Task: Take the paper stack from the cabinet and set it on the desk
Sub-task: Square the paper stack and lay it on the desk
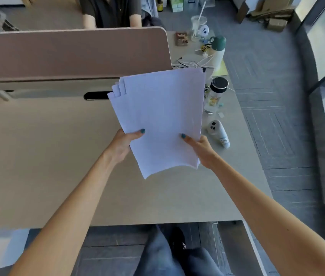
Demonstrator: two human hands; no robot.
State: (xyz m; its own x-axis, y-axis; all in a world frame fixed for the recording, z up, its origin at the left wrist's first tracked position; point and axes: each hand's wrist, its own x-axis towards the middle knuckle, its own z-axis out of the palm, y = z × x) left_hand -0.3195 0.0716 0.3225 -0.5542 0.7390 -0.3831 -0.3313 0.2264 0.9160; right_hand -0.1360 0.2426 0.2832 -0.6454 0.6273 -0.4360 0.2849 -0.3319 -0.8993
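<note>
A stack of white paper (159, 116) hangs above the beige desk (48, 166), held from its near end by both hands. My left hand (122, 144) grips its lower left edge, thumb on top. My right hand (199, 148) grips the lower right edge, thumb also on top. The sheets are fanned slightly at the far left corner, and the near edge droops a little. The stack sits over the right half of the desk. No cabinet is visible in this view.
A brown partition (74, 52) stands along the desk's far edge, a person seated behind it. Right of the paper are a black-capped clear bottle (216, 94), a white device (218, 133), a green-lidded flask (218, 50) and cables. Grey carpet floor lies to the right.
</note>
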